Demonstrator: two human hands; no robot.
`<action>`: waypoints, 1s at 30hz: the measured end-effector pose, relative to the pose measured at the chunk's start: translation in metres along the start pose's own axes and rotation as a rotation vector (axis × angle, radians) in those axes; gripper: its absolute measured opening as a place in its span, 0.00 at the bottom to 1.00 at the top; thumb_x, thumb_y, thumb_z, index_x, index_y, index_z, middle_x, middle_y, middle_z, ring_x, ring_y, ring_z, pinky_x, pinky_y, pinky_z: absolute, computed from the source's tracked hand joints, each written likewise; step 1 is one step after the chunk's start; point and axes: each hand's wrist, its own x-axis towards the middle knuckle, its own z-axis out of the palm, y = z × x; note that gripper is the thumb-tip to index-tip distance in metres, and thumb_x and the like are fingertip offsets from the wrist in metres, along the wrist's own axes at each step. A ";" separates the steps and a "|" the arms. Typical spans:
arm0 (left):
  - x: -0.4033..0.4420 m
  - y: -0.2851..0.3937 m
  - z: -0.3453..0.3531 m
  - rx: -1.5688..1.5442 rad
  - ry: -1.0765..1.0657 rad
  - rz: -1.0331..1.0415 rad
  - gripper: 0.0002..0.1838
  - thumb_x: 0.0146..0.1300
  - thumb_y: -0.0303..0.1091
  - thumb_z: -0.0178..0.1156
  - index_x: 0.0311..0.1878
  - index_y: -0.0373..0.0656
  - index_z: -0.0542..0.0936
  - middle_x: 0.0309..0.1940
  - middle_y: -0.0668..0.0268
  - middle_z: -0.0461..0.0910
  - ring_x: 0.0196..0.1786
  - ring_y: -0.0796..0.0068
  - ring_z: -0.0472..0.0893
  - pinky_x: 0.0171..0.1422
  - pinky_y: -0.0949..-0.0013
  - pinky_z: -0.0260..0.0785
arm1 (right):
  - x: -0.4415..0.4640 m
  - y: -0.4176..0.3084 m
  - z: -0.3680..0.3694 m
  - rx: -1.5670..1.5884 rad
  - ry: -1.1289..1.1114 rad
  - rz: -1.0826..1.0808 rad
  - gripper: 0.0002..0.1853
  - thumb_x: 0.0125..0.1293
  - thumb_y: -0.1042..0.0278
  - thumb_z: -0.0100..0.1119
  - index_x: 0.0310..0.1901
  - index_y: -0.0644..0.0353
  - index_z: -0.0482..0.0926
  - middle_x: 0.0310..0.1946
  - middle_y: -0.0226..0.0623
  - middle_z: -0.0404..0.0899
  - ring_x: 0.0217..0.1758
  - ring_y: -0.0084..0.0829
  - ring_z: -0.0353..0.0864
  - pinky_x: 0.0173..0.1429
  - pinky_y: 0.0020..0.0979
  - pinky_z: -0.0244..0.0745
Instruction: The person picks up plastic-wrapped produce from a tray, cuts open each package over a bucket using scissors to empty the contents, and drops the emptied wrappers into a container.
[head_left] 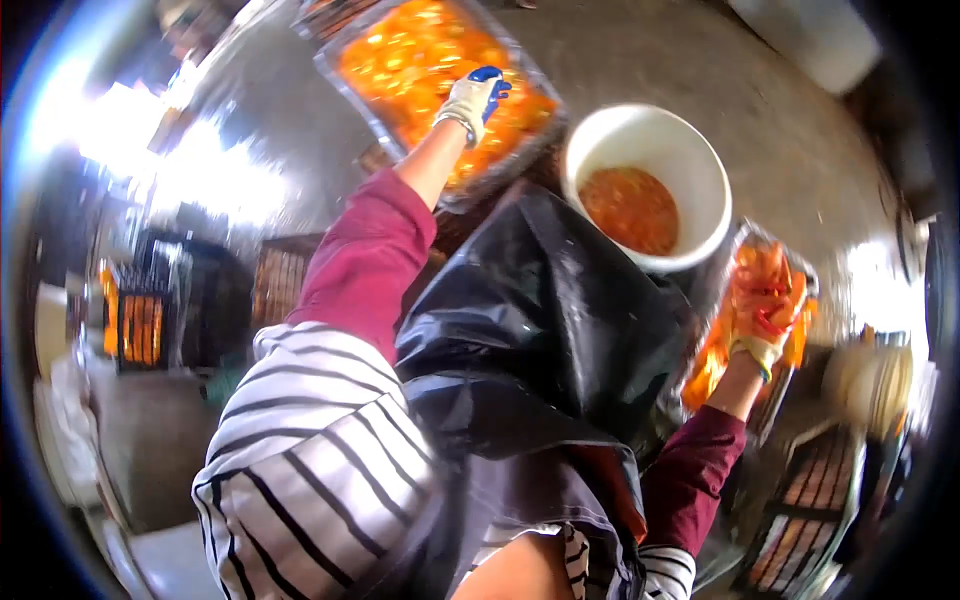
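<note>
My left hand [478, 103], in a pale glove with blue-coated fingers, is closed above a plastic-lined crate [540, 75] full of glossy orange pieces [410, 60]. Whatever its curled fingers hold, if anything, is hidden. On the other side, my right hand [768, 312] wears a glove stained orange-red. It is at a narrower plastic-lined container [690, 385] with more orange pieces [712, 360]. Its fingers look closed, but orange matter around them hides what they grip. Between my hands stands a white bucket [700, 160] with reddish-orange liquid or pulp [630, 212] at its bottom.
A black apron [540, 300] covers my lap, close to the bucket. Slatted crates stand at the lower right [805, 490] and left [285, 275]. A dark crate with orange contents [140, 325] is farther left. The grey floor [640, 60] looks wet. Another person [190, 30] appears at upper left.
</note>
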 end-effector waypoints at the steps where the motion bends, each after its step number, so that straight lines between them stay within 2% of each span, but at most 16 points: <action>1: 0.013 -0.010 -0.036 0.294 0.136 0.026 0.16 0.64 0.38 0.54 0.51 0.42 0.76 0.43 0.63 0.81 0.46 0.66 0.81 0.47 0.67 0.71 | 0.017 0.009 -0.001 -0.016 0.037 -0.024 0.29 0.67 0.47 0.45 0.60 0.64 0.67 0.55 0.41 0.74 0.53 0.40 0.75 0.59 0.42 0.70; 2: 0.029 -0.019 -0.062 0.588 0.261 0.036 0.16 0.62 0.40 0.56 0.50 0.44 0.77 0.42 0.63 0.82 0.45 0.64 0.81 0.46 0.66 0.71 | 0.037 0.014 -0.008 -0.033 0.082 -0.059 0.29 0.67 0.48 0.45 0.60 0.64 0.67 0.56 0.41 0.73 0.54 0.40 0.75 0.59 0.41 0.70; 4: 0.021 -0.006 -0.092 1.028 0.474 0.267 0.17 0.59 0.44 0.58 0.48 0.47 0.78 0.41 0.60 0.82 0.46 0.58 0.80 0.47 0.62 0.70 | 0.071 0.042 0.013 -0.019 -0.116 0.015 0.29 0.66 0.49 0.46 0.61 0.64 0.66 0.58 0.42 0.72 0.56 0.39 0.74 0.59 0.40 0.68; 6: 0.021 0.003 -0.107 1.150 0.499 0.250 0.24 0.57 0.50 0.59 0.54 0.49 0.75 0.45 0.58 0.80 0.49 0.54 0.78 0.52 0.60 0.69 | 0.091 0.074 0.015 -0.093 0.196 0.032 0.29 0.65 0.48 0.48 0.59 0.63 0.68 0.56 0.39 0.74 0.55 0.37 0.74 0.56 0.39 0.66; 8: 0.029 -0.002 -0.115 1.268 0.463 0.359 0.28 0.56 0.54 0.58 0.58 0.51 0.73 0.48 0.58 0.79 0.50 0.55 0.77 0.54 0.59 0.68 | 0.098 0.102 0.004 -0.129 0.091 0.165 0.27 0.65 0.49 0.49 0.58 0.63 0.70 0.54 0.39 0.76 0.53 0.37 0.75 0.54 0.37 0.68; 10: 0.048 -0.010 -0.115 1.542 0.163 0.235 0.39 0.56 0.59 0.57 0.68 0.51 0.61 0.62 0.57 0.67 0.62 0.58 0.69 0.64 0.59 0.61 | 0.101 0.125 0.009 -0.177 0.165 0.189 0.26 0.65 0.50 0.49 0.56 0.62 0.71 0.52 0.38 0.76 0.49 0.36 0.76 0.51 0.35 0.70; 12: 0.068 -0.021 -0.104 1.796 -0.021 0.006 0.43 0.56 0.58 0.56 0.70 0.49 0.55 0.67 0.58 0.59 0.67 0.61 0.63 0.68 0.59 0.56 | 0.104 0.144 0.021 -0.275 0.352 0.143 0.24 0.66 0.51 0.47 0.55 0.61 0.72 0.52 0.36 0.76 0.43 0.34 0.76 0.47 0.34 0.72; 13: 0.075 -0.033 -0.103 1.874 -0.001 0.198 0.35 0.56 0.54 0.58 0.63 0.44 0.67 0.60 0.57 0.70 0.61 0.61 0.71 0.61 0.60 0.65 | 0.106 0.144 0.014 -0.361 0.303 0.121 0.24 0.67 0.51 0.47 0.55 0.61 0.72 0.53 0.36 0.75 0.43 0.33 0.76 0.46 0.34 0.72; 16: 0.117 -0.044 -0.090 1.783 -0.132 -0.176 0.23 0.54 0.48 0.60 0.50 0.44 0.79 0.47 0.59 0.80 0.50 0.60 0.80 0.49 0.60 0.73 | 0.110 0.143 -0.012 -0.411 0.350 0.067 0.23 0.66 0.51 0.48 0.53 0.61 0.73 0.55 0.37 0.73 0.45 0.32 0.75 0.44 0.34 0.73; 17: 0.138 -0.079 -0.104 1.926 -0.242 0.008 0.15 0.54 0.43 0.61 0.38 0.44 0.84 0.36 0.61 0.83 0.41 0.58 0.83 0.39 0.59 0.76 | 0.112 0.151 0.014 -0.441 0.513 0.079 0.23 0.65 0.51 0.49 0.53 0.61 0.73 0.55 0.38 0.73 0.46 0.32 0.74 0.44 0.34 0.73; 18: 0.120 -0.038 -0.090 1.792 -0.291 -0.148 0.17 0.53 0.45 0.61 0.42 0.45 0.83 0.40 0.60 0.82 0.43 0.58 0.82 0.44 0.58 0.75 | 0.116 0.152 0.020 -0.448 0.558 0.085 0.23 0.65 0.51 0.50 0.52 0.62 0.73 0.54 0.39 0.73 0.47 0.32 0.74 0.46 0.34 0.73; 20: 0.122 -0.045 -0.097 1.668 -0.329 -0.199 0.22 0.50 0.45 0.66 0.47 0.44 0.81 0.47 0.59 0.80 0.49 0.60 0.80 0.51 0.58 0.73 | 0.124 0.154 0.031 -0.458 0.647 0.097 0.24 0.63 0.51 0.52 0.51 0.63 0.73 0.53 0.42 0.73 0.49 0.33 0.74 0.49 0.35 0.73; 22: 0.104 -0.044 -0.096 1.660 -0.394 -0.102 0.27 0.52 0.53 0.63 0.51 0.46 0.78 0.52 0.60 0.77 0.53 0.60 0.78 0.55 0.57 0.70 | 0.122 0.149 0.018 -0.482 0.580 0.116 0.24 0.63 0.52 0.53 0.51 0.64 0.73 0.54 0.44 0.73 0.51 0.34 0.74 0.52 0.36 0.72; 24: 0.073 -0.030 -0.076 1.670 -0.539 -0.178 0.28 0.56 0.59 0.54 0.54 0.50 0.76 0.56 0.59 0.74 0.57 0.57 0.74 0.58 0.54 0.67 | 0.119 0.153 0.019 -0.534 0.582 0.105 0.24 0.64 0.52 0.52 0.52 0.65 0.72 0.54 0.45 0.72 0.53 0.35 0.74 0.54 0.36 0.71; 27: 0.059 -0.047 -0.071 1.592 -0.424 -0.179 0.26 0.55 0.52 0.57 0.55 0.49 0.75 0.55 0.57 0.74 0.57 0.56 0.75 0.58 0.55 0.67 | 0.109 0.148 -0.006 -1.018 0.248 0.015 0.24 0.67 0.52 0.48 0.54 0.65 0.69 0.54 0.47 0.72 0.54 0.38 0.75 0.51 0.35 0.73; 30: 0.057 -0.045 -0.069 1.528 -0.293 -0.168 0.26 0.53 0.48 0.60 0.55 0.48 0.75 0.54 0.56 0.75 0.56 0.56 0.75 0.58 0.56 0.68 | 0.096 0.150 -0.004 -0.583 0.516 0.135 0.24 0.69 0.52 0.45 0.55 0.65 0.68 0.50 0.46 0.73 0.54 0.41 0.76 0.41 0.34 0.75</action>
